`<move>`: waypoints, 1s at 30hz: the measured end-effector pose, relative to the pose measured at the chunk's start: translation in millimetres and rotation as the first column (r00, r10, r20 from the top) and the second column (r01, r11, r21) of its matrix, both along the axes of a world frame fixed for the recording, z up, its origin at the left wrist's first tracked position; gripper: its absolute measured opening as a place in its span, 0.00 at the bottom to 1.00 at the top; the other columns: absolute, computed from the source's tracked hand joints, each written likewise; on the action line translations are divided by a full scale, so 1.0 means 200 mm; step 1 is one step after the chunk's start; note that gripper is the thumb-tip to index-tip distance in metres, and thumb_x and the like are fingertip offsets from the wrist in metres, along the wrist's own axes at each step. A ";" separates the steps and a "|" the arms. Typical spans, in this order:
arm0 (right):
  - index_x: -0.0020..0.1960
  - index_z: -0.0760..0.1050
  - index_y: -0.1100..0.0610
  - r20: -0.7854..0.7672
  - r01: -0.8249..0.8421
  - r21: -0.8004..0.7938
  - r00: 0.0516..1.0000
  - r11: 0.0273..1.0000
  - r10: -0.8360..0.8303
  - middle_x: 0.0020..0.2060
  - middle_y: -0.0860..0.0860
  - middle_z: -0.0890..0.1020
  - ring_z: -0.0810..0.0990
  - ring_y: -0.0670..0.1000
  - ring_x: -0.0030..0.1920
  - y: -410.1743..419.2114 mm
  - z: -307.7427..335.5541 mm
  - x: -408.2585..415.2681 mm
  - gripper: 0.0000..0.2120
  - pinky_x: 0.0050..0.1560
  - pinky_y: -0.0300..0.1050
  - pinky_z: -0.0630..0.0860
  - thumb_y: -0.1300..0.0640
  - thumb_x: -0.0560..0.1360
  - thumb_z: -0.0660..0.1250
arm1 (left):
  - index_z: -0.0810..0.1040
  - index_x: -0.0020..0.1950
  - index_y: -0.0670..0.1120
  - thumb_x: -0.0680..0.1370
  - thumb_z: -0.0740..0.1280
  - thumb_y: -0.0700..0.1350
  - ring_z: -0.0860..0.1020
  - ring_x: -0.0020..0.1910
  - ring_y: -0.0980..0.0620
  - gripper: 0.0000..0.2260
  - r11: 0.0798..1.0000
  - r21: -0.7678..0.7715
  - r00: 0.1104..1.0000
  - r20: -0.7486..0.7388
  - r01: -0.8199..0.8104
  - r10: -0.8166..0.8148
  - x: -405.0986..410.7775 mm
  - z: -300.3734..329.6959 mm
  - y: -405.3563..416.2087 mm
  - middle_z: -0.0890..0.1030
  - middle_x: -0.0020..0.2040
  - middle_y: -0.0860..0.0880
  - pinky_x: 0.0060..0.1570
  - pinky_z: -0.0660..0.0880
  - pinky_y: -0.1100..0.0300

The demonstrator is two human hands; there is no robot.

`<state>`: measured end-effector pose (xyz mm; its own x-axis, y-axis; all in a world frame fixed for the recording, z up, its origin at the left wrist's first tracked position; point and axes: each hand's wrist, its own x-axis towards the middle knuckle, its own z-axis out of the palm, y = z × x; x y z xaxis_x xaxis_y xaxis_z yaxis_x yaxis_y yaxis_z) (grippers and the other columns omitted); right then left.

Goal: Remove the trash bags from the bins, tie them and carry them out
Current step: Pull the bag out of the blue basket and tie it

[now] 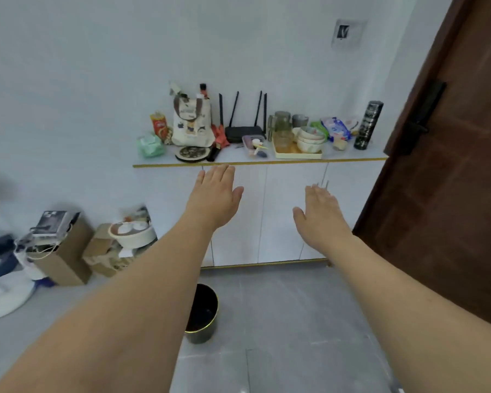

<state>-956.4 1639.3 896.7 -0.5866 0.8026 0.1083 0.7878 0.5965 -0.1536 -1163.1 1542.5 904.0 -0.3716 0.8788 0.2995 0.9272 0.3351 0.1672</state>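
Both arms extended fwd, palms down. Left hand (pixel 214 198) flat, fingers straight, holding nothing; right hand (pixel 322 212) likewise spread and empty. Neither touches anything.

Task item: 1 bin (pixel 203 314), round, dark, glossy w/ gold-tone rim, stands on grey tiled floor (pixel 289 336) below left forearm, which covers its left side. Dark inside; can't tell if a bag lines it.

Surroundings: white cabinet (pixel 281 211) w/ flat doors, gold edge strip top & bottom, against white wall. Brown wood door (pixel 451 180) w/ black handle at right, just beside cabinet end.

On cabinet top, crowded, approx. left to right: 1 green wipes pack (pixel 150 144), 1 red snack tube (pixel 159 124), 1 cloth tote bag (pixel 192 124), 1 round patterned coaster, 1 black router (pixel 245 131) w/ 4 antennas, 1 clear plastic box, 1 cream tray (pixel 298 153) w/ stacked ceramic bowls (pixel 309 139) and glassware, 1 tall dark cylinder flask (pixel 369 124).

Floor left: 2+ cardboard boxes (pixel 65 251), white round appliance base, blurred.
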 end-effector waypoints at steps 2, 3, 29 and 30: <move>0.78 0.47 0.63 -0.032 -0.070 -0.040 0.997 0.997 0.069 0.79 0.59 0.50 0.47 0.56 0.78 -0.08 -0.03 -0.25 0.30 0.77 0.52 0.44 0.49 0.83 0.50 | 0.57 0.78 0.42 0.83 0.53 0.53 0.55 0.77 0.46 0.26 0.998 0.001 0.998 -0.006 -0.069 0.069 -0.23 -0.03 -0.13 0.59 0.78 0.44 0.76 0.47 0.46; 0.78 0.47 0.63 -0.044 -0.110 -0.047 0.993 0.993 0.108 0.79 0.59 0.50 0.47 0.56 0.78 -0.12 -0.04 -0.38 0.30 0.77 0.52 0.43 0.50 0.83 0.50 | 0.57 0.78 0.42 0.83 0.53 0.53 0.55 0.77 0.46 0.26 0.994 -0.004 0.994 -0.003 -0.107 0.107 -0.34 -0.04 -0.20 0.59 0.78 0.44 0.76 0.47 0.46; 0.76 0.54 0.64 -0.028 -0.954 -0.086 0.289 0.286 0.957 0.77 0.60 0.58 0.54 0.56 0.77 -2.26 -0.37 -2.76 0.28 0.76 0.50 0.47 0.52 0.81 0.56 | 0.57 0.77 0.41 0.83 0.53 0.52 0.58 0.75 0.43 0.25 0.336 -0.112 0.330 0.072 -0.935 0.941 -1.70 -0.49 -2.91 0.60 0.77 0.43 0.75 0.49 0.45; 0.76 0.55 0.64 -0.033 -0.960 -0.092 0.268 0.264 0.963 0.76 0.60 0.59 0.55 0.56 0.76 -2.37 -0.39 -2.82 0.28 0.75 0.50 0.47 0.53 0.81 0.56 | 0.57 0.77 0.41 0.83 0.53 0.53 0.58 0.75 0.43 0.26 0.313 -0.127 0.307 0.071 -0.941 0.949 -1.74 -0.52 -3.02 0.60 0.77 0.43 0.75 0.48 0.45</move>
<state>-1520.9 1164.3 818.6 -0.9364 -0.3470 0.0530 -0.3495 0.9074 -0.2335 -1510.5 938.5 800.7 -0.9837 -0.0857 0.1581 -0.0551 0.9805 0.1888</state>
